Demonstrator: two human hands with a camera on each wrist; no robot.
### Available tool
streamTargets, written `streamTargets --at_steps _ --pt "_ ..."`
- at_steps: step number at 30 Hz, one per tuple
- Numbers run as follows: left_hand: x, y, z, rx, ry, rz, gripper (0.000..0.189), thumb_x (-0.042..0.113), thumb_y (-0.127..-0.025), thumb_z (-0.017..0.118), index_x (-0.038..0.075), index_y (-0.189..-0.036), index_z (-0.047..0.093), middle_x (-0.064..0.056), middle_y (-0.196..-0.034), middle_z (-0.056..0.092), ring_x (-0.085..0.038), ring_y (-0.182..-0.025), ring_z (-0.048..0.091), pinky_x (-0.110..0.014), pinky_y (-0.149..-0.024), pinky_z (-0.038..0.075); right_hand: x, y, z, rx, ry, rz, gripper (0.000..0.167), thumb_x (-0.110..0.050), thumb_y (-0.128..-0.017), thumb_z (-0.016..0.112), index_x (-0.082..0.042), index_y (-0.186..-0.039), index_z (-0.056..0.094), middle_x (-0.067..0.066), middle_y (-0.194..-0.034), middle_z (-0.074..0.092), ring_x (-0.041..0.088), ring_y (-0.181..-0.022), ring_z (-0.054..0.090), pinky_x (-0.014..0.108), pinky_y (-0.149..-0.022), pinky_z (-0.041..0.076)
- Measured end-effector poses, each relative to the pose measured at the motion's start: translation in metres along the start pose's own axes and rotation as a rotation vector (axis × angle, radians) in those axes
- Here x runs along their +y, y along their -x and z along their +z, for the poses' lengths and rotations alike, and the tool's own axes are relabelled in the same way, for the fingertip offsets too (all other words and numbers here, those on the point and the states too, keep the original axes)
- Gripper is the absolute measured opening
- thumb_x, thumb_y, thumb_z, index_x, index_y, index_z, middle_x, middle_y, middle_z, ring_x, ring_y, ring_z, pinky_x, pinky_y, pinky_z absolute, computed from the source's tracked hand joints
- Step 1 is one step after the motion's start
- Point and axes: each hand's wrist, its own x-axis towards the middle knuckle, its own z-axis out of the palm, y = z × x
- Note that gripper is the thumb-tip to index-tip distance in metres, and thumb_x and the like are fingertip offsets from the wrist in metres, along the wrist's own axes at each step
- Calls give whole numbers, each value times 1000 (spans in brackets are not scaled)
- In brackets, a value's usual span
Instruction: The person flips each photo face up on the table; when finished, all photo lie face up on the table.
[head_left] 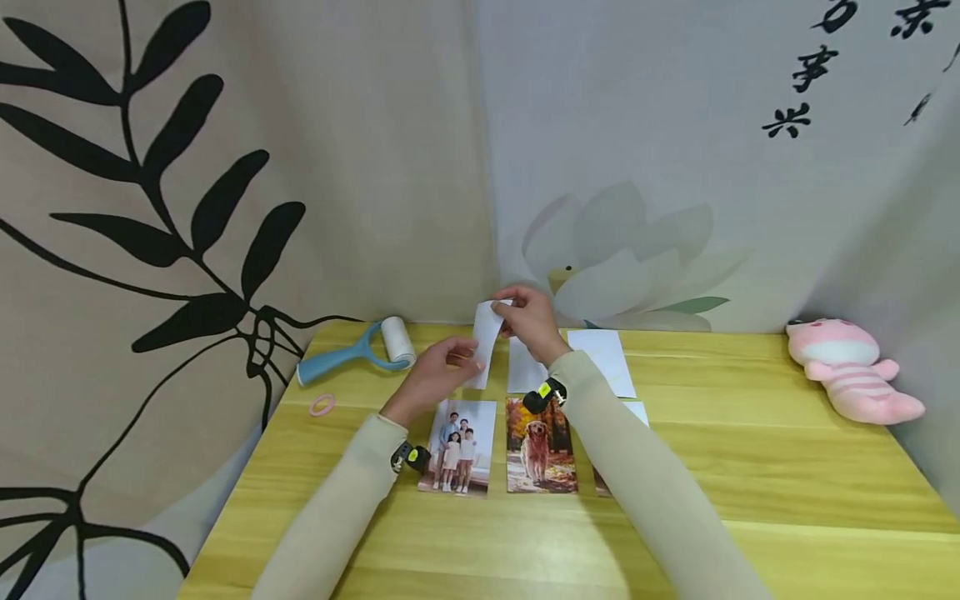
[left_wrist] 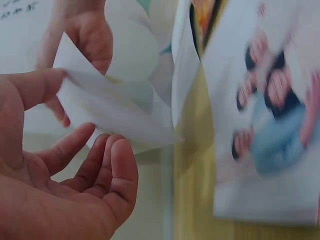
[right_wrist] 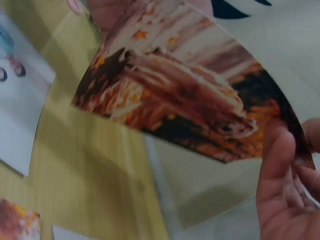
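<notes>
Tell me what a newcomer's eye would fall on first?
Probably the bold black leaves on the backdrop, at the head view's left. Next, the pink plush toy at the table's far right. Then the photo pinched in the right hand, its dog showing in the right wrist view.

At lower right, the right hand pinches a curved, glossy photo print of a golden dog among orange leaves, spanning mid-frame; a yellowish wooden tabletop shows at left.
</notes>
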Motion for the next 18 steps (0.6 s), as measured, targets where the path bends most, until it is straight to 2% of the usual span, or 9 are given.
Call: streamTargets --at_steps 5,9,13,18 --pt "13 5 6 10 -4 27 53 50 -99 72 18 -140 63 -3 -133 68 -25 -122 65 -50 -104 54 -7 8 8 22 -4 -28 31 -8 -96 72 8 -122 67 0 -72 55 13 -51 64 30 -55 59" --pt "18 7 9 52 -5 49 48 42 -99 73 17 -139 64 -4 -130 69 -25 -118 67 -48 -99 57 -7 13 13 21 -17 -39 35 -10 -97 72 10 -124 63 -1 -75 56 15 -52 66 28 -53 58" --pt "19 9 12 131 -38 87 38 28 -99 72 17 -135 68 -3 -121 72 -24 -111 70 -46 -90 60 -7 16 17 19 -18 -64 31 -19 -97 76 1 -117 66 -1 -79 61 13 -54 65 29 -53 57" --pt "17 10 16 218 -73 105 34 19 -96 69 15 -130 71 -4 -115 76 -23 -106 72 -44 -86 61 -8 19 20 3 54 -127 27 -32 -96 79 -10 -109 70 -1 -82 64 12 -58 60 27 -53 55"
